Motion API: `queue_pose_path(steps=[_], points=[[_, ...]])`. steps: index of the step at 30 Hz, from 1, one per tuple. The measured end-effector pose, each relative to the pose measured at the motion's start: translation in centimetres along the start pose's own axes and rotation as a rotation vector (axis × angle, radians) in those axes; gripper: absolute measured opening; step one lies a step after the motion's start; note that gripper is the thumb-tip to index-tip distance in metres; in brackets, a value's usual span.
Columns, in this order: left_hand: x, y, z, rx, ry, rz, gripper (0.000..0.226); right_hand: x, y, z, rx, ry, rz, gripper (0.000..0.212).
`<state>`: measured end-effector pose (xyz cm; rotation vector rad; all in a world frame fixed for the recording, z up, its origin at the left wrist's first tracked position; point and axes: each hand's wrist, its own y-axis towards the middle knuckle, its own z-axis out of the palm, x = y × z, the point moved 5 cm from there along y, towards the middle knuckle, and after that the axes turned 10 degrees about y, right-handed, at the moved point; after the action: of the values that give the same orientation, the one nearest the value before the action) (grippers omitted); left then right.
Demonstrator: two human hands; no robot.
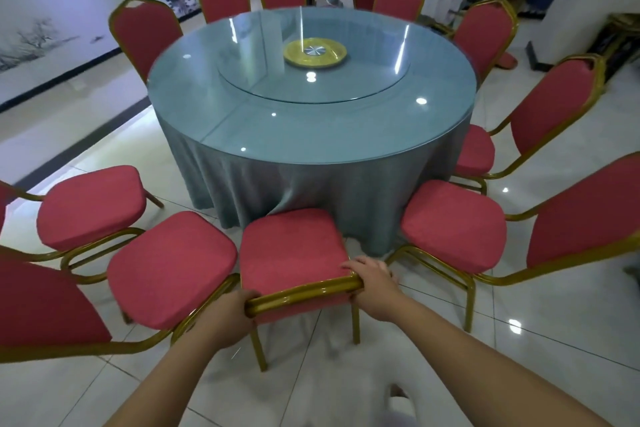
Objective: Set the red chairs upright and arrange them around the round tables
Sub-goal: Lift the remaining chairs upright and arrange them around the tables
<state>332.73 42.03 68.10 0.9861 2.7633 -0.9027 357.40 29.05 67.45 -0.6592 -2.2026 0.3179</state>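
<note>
A left hand [230,317] and right hand [372,282] curl around the gold back rail [304,292] of an upright red chair [292,246]. Its seat front meets the draped cloth [277,184] of the round table [311,135], between two neighbouring chairs [169,267].

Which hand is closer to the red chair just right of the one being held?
Right. The right hand grips the gold rail at the end beside that neighbouring chair; the left hand grips the rail's opposite end, farther off.
</note>
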Motion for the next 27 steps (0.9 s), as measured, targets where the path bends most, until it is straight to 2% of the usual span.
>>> queue_pose_path(steps=[2,5,8,10,15,21,27], points=[[-2.4,-0.2,-0.4,0.022,-0.055,0.042,0.038,-1.0,-1.6,-0.8,-0.021,0.091,-0.033,0.068],[-8.6,-0.5,-1.6,-0.044,-0.076,0.189,0.037,-3.5,-4.9,-2.0,-0.14,0.33,-0.084,0.062],[-16.0,0.1,-2.0,-0.176,-0.034,0.339,0.044,-7.4,-7.6,-4.0,-0.248,0.565,-0.008,0.056],[-21.2,0.9,-1.5,-0.234,-0.107,0.391,0.041,-10.4,-8.6,-6.4,-0.291,0.682,0.043,0.05],[-34.2,3.6,1.8,-0.139,-0.284,0.333,0.042,-17.3,-10.3,-18.1,-0.46,0.898,-0.068,0.04],[-50.6,6.3,5.1,-0.094,-0.59,0.308,0.037,-27.4,-14.0,-30.0,-0.57,0.987,-0.13,0.028],[-61.4,8.4,6.8,-0.015,-0.548,0.328,0.035,-35.6,-17.3,-38.6,-0.616,0.978,-0.111,0.024]])
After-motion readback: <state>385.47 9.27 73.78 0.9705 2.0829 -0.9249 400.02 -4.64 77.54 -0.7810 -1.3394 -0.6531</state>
